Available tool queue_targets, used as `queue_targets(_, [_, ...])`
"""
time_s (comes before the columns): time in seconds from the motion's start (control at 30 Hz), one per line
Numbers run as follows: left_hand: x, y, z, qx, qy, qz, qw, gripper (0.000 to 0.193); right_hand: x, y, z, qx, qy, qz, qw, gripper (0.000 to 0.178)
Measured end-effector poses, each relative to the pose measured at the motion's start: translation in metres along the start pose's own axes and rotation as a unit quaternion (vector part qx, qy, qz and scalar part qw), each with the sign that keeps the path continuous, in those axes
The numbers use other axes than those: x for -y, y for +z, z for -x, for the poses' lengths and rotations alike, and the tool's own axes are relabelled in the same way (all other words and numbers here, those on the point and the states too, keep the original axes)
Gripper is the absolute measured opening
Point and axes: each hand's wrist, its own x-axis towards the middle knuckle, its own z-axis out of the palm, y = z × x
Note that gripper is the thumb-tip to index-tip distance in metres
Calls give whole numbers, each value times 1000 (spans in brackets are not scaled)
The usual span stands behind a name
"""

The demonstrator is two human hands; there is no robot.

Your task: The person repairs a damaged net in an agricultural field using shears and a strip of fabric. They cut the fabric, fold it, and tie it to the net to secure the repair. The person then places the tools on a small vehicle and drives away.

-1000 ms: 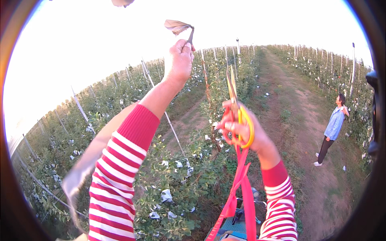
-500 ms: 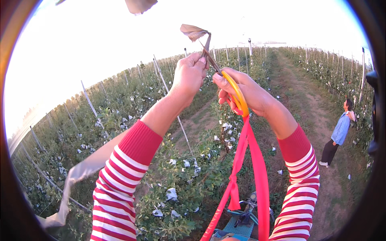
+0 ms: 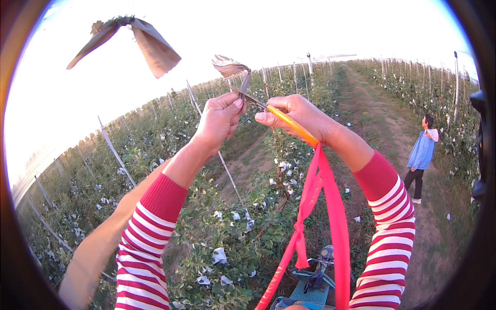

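My left hand [image 3: 219,120] is closed around a bunched grey-brown strip [image 3: 245,81], which looks like cloth or plastic sheeting. Its gathered loose end [image 3: 228,65] fans out above my fingers. In my right hand [image 3: 299,114] is a pair of scissors [image 3: 293,125] with yellow-orange handles, its narrow blades reaching the strip just above my left fingertips. How far the blades are parted is hard to make out. A bright pink ribbon [image 3: 338,243], knotted partway down, hangs from the scissor handles between my forearms.
More brownish sheeting [image 3: 155,49] hangs at upper left; a beige band [image 3: 98,248] runs behind my left forearm. Below are rows of leafy plants [image 3: 217,248] with white bags, and poles [image 3: 116,150]. A person [image 3: 421,155] in blue stands on the dirt path [image 3: 382,124]. Blue-green equipment [image 3: 310,292] sits below me.
Both hands, with the scissors and strip, have shifted left and slightly down. More sheeting shows at upper left. The beige band has swung, and the person on the path has turned and moved.
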Motion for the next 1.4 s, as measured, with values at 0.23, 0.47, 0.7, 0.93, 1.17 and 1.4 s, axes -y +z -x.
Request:
queue_targets(0.23, [2,6,3,11,37,-58,998,23,8,-3,7,60,18,15,998,47])
queue_targets(0.47, [14,-8,0,45,101,-168,979,23,-16,6,8,-4,-17,34,999,51])
queue_targets(0.7, [21,-17,-7,17,188,-321,928,14,-1,3,8,53,9,2,999,53])
queue_targets(0.93, [54,4,17,121,261,-409,866,9,-29,33,-17,6,-36,38,999,52])
queue_targets(1.17, [78,-70,85,133,50,-395,908,15,-86,90,64,62,259,-218,939,44])
queue_targets(1.4, [149,-93,217,47,-123,-328,935,13,-167,284,201,163,405,-504,746,33])
